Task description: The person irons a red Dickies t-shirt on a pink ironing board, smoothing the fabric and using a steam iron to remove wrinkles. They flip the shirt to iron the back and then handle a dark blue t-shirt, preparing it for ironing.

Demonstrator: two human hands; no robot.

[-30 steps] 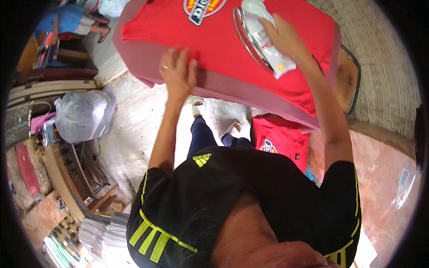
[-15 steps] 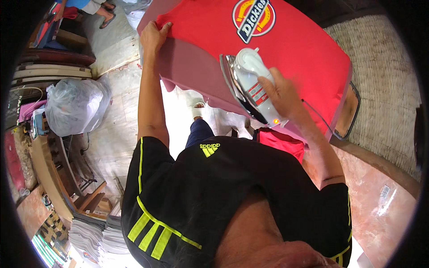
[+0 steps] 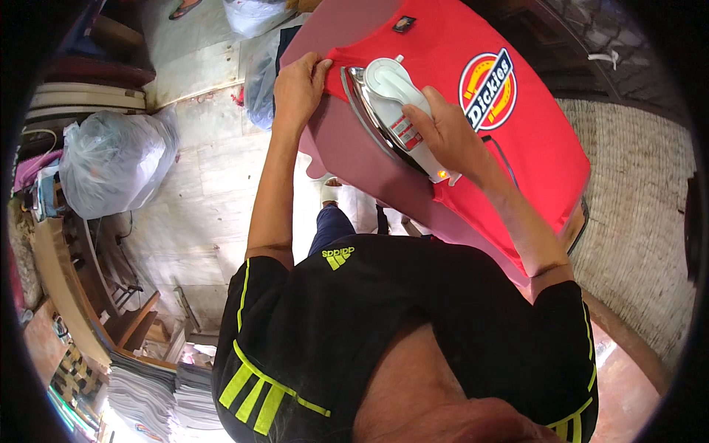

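Note:
A red T-shirt (image 3: 557, 155) with a round yellow, white and dark printed badge (image 3: 487, 90) lies spread over a padded ironing board with a mauve cover (image 3: 343, 159). My right hand (image 3: 452, 136) is closed round the handle of a white and chrome electric iron (image 3: 390, 83). The iron's pointed end faces up and left, over the shirt's near edge beside the badge, and a small orange light glows at its heel. At the shirt's left corner, my left hand (image 3: 301, 87) pinches the red cloth between thumb and fingers.
Stuffed clear plastic bags (image 3: 118, 166) sit on the pale floor at left, with another (image 3: 255, 15) at the far end. Stacks of folded grey cloth (image 3: 140, 399) stand lower left. A dark cord (image 3: 502, 159) trails by my right wrist. Right of the board lies a ribbed mat (image 3: 635, 199).
The shirt has shifted right and nearer, baring a small dark neck label. My left hand has moved right and slightly nearer with its corner. The iron has moved a little left and away.

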